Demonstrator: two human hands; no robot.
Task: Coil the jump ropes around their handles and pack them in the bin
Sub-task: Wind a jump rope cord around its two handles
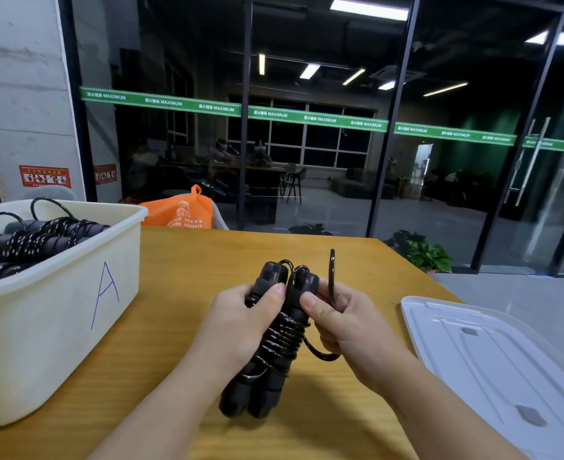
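The two black handles (267, 353) of the jump rope (284, 336) are held side by side above the bench (181, 280), roughly upright and tilted slightly toward the viewer. They are cylindrical, with a matte, foam-like grip and hard, squared caps at the top. The cord is glossy black and round in section; it is wound in close turns around the middle of both handles.

The left hand (241, 323) grips the paired handles, thumb pressed on the front near the upper end. The right hand (343, 323) pinches the free length of cord (one loop stands up above the fingers, another hangs below the palm), with its thumb against the right handle.

The bench surface is smooth, yellow-brown wood laminate. To the right lies a flat white plastic lid (506, 360) with moulded ribs and rounded corners.

To the left stands the bin (55, 313), a cream plastic tub with a rolled rim and a letter "A" drawn in blue on its wall. It holds further coiled ropes (31, 242), black with white flecks.

Beyond the bench edge sits an orange fabric bag (181, 210), in front of a dark glass wall.
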